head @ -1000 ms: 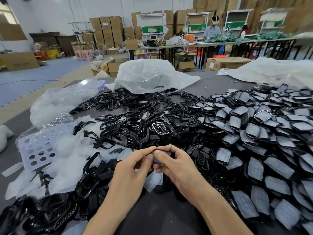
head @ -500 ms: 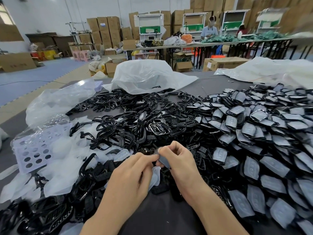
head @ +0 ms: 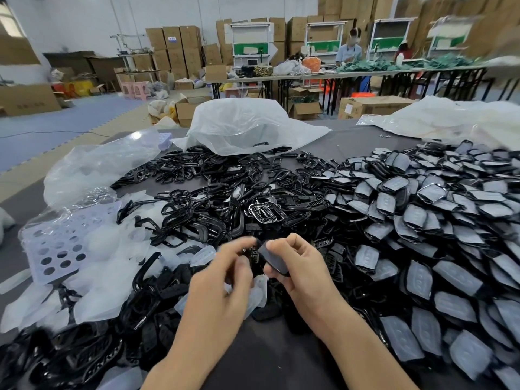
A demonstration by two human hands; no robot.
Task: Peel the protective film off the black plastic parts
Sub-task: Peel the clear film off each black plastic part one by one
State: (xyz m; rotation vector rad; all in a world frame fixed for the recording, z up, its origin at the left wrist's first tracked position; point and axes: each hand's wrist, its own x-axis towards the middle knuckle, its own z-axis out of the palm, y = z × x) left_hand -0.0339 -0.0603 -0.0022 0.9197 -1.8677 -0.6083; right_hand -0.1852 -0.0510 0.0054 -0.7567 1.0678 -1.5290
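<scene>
Black part [head: 272, 258]: held up above the surface [head: 281, 358], straight out from the white bag [head: 247, 125] on the person's side, well apart from it.
Right hand [head: 301, 268]: grasps the black part, thumb on the top edge, fingers curled under it.
Left hand [head: 222, 288]: motion-blurred, fingers bent and right at the part's left edge; cannot tell if it pinches anything.
Film [head: 268, 253]: looks like the dull grey skin on the part's face; can't make out whether a corner is lifted.
Handling, part: likely light, stiff, glossy, so slippery; best gripped by the edges, face left free.
Handling, film: likely thin, soft and clingy; start at a corner or edge with a nail, pull flat and slowly.
Covered pile [head: 422, 220]: right of the white bag and nearer the person, grey faces up.
Bare pile [head: 197, 215]: shiny black frames just on the person's side of the white bag.
Loose films [head: 92, 280]: cloudy scraps left of the white bag, nearer the person.
Hidden: part's underside, right fingertips, whatever lies under the piles.
Cut off: covered pile runs out of frame at right.
Hard to see: left fingertips, film edge, white scrap [head: 257, 291] below the hands.
</scene>
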